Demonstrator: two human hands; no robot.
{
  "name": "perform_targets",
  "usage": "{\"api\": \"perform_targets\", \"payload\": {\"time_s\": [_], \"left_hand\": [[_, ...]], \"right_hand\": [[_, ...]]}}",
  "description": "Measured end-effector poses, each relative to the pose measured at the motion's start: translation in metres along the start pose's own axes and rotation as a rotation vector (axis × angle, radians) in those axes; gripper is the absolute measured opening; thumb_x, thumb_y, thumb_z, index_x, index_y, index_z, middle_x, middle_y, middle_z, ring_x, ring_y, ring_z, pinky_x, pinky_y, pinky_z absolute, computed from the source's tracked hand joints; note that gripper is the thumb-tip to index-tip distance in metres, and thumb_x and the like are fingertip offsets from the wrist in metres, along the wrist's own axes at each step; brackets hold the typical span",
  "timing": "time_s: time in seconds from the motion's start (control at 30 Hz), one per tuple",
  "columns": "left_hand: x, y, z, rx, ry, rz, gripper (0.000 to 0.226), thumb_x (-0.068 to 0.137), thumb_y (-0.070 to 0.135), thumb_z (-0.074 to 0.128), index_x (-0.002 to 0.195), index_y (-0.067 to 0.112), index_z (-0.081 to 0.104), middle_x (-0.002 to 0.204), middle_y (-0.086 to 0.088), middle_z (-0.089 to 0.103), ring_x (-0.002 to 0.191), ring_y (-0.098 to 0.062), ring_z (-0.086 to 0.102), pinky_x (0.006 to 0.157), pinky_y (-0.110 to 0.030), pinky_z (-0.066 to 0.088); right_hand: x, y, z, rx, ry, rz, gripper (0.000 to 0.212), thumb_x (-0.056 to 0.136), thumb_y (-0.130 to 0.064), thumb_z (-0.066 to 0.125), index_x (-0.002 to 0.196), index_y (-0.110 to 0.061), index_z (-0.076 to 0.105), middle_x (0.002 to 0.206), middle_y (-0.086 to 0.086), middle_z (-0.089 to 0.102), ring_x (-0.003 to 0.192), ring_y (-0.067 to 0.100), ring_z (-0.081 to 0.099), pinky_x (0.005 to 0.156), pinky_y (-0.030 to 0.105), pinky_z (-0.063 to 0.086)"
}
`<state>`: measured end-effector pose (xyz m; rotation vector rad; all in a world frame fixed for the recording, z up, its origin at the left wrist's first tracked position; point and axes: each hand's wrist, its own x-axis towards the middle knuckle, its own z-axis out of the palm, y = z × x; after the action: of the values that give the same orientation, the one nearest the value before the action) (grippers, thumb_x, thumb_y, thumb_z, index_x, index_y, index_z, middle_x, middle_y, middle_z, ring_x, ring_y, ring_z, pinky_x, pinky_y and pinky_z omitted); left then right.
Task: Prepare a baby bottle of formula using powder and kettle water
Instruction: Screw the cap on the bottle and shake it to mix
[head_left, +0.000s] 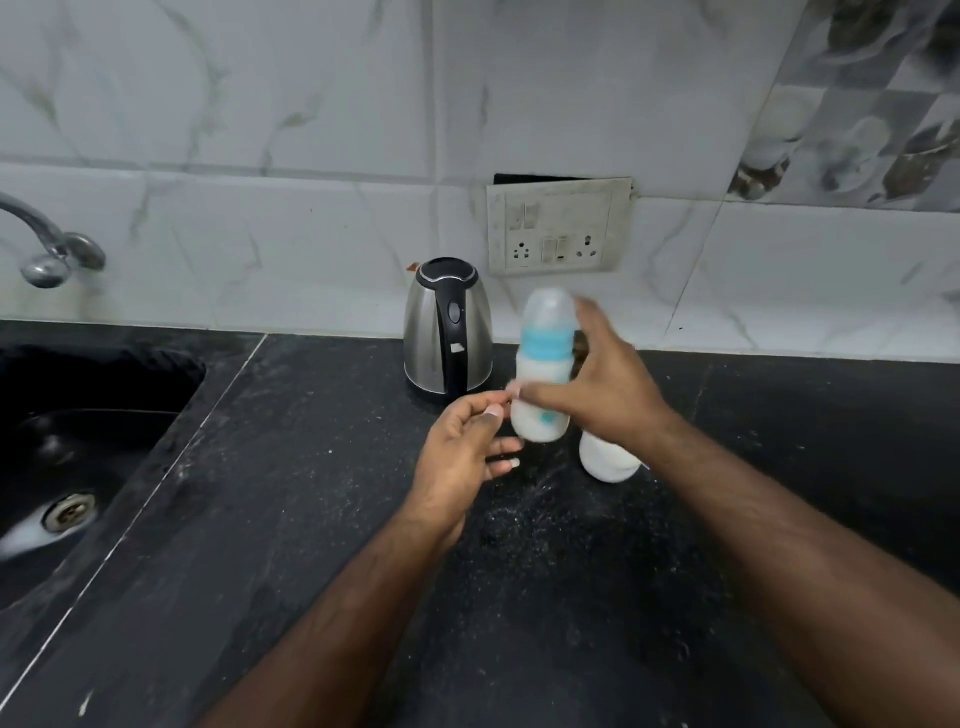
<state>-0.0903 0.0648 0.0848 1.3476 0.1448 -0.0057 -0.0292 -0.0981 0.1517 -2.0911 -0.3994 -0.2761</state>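
The right hand (608, 384) gripped the bottle (543, 369) around its middle, upright above the counter (311, 519), cap on, white liquid inside. The left hand (462, 452) hovered at the bottle's 8 o'clock, fingers loosely spread, holding nothing. The kettle (448, 330) stood at the bottle's 9 o'clock. A white container (605, 460) sat at its 5 o'clock, under the right wrist.

**Right hand clasped, left hand loose beside it**

Both bare forearms reach forward from the lower edge of the view. The right hand (597, 387) is raised with fingers curled in a closed grip around the bottle (543, 374), thumb towards the left. The left hand (465, 449) sits just below and left of that grip, palm turned inward, fingers loosely spread and holding nothing.
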Motion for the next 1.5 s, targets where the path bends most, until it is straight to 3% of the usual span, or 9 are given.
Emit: {"api": "perform_targets", "payload": {"time_s": [0.13,0.27,0.4,0.5,0.63,0.73,0.93,1.33,1.5], "left_hand": [[0.002,0.002,-0.001,-0.004,0.017,0.001,0.023,0.106,0.030,0.055,0.125,0.028,0.066,0.119,0.008,0.075,0.094,-0.015,0.076,0.077,-0.028,0.060],[-0.001,0.000,0.001,0.007,-0.010,0.001,0.023,0.107,0.030,0.053,0.125,0.027,0.066,0.112,0.001,0.079,0.091,-0.015,0.075,0.075,-0.027,0.059],[0.002,0.001,0.000,0.008,0.016,-0.003,0.023,0.106,0.031,0.054,0.126,0.028,0.066,0.119,0.007,0.075,0.096,-0.017,0.077,0.078,-0.030,0.060],[0.001,0.000,0.000,0.007,-0.001,0.004,0.022,0.107,0.031,0.053,0.124,0.028,0.067,0.117,0.006,0.077,0.097,-0.018,0.076,0.078,-0.029,0.060],[0.003,0.002,0.001,-0.007,0.015,-0.003,0.023,0.106,0.031,0.055,0.126,0.028,0.066,0.119,0.007,0.076,0.097,-0.018,0.077,0.076,-0.028,0.059],[0.002,0.001,0.001,0.005,-0.015,-0.002,0.022,0.107,0.033,0.053,0.123,0.028,0.066,0.114,0.003,0.079,0.098,-0.021,0.076,0.076,-0.029,0.058],[0.002,0.002,0.001,-0.004,0.004,-0.021,0.023,0.107,0.030,0.052,0.125,0.025,0.065,0.116,-0.001,0.077,0.097,-0.022,0.076,0.080,-0.033,0.060],[-0.003,-0.002,0.000,-0.069,-0.158,-0.011,0.059,0.081,0.053,0.069,0.130,0.021,0.061,0.111,-0.006,0.079,0.096,-0.022,0.077,0.080,-0.030,0.062],[-0.005,-0.005,-0.014,-0.114,-0.186,-0.035,0.055,0.086,0.053,0.063,0.127,0.017,0.064,0.109,-0.013,0.078,0.090,-0.021,0.076,0.082,-0.034,0.061]], "right_hand": [[0.007,0.000,-0.004,0.180,0.249,-0.027,0.086,0.058,-0.054,0.091,0.130,-0.032,0.048,0.104,-0.019,0.068,0.093,0.000,0.069,0.077,0.024,0.059],[-0.007,0.002,0.005,-0.024,-0.011,-0.009,0.087,0.058,-0.053,0.091,0.132,-0.043,0.045,0.102,-0.023,0.067,0.094,-0.010,0.065,0.080,0.026,0.058],[0.002,-0.001,0.002,0.139,0.239,-0.012,0.073,0.057,-0.058,0.088,0.117,-0.041,0.049,0.100,-0.016,0.068,0.091,0.003,0.069,0.078,0.031,0.059],[-0.003,-0.001,0.003,-0.023,0.001,-0.019,0.080,0.059,-0.053,0.090,0.127,-0.037,0.049,0.101,-0.019,0.067,0.095,-0.008,0.064,0.080,0.027,0.056],[0.007,-0.005,-0.003,0.132,0.260,-0.039,0.069,0.056,-0.056,0.087,0.114,-0.040,0.052,0.100,-0.015,0.068,0.088,-0.001,0.069,0.076,0.027,0.059],[-0.004,-0.004,0.005,-0.010,0.004,0.011,0.067,0.054,-0.058,0.084,0.110,-0.042,0.051,0.098,-0.015,0.068,0.087,-0.001,0.067,0.080,0.037,0.061],[-0.001,0.003,0.007,0.093,0.097,0.036,0.068,0.057,-0.054,0.091,0.112,-0.036,0.055,0.097,-0.012,0.071,0.088,0.007,0.071,0.082,0.044,0.062],[-0.010,0.004,0.025,0.141,0.039,0.092,0.092,0.055,-0.077,0.080,0.132,-0.049,0.039,0.110,-0.023,0.065,0.096,-0.012,0.064,0.072,0.010,0.052],[-0.008,0.003,0.023,0.278,-0.142,0.175,0.110,0.063,-0.055,0.085,0.156,-0.042,0.029,0.118,-0.003,0.074,0.107,0.011,0.072,0.096,0.048,0.059]]}}
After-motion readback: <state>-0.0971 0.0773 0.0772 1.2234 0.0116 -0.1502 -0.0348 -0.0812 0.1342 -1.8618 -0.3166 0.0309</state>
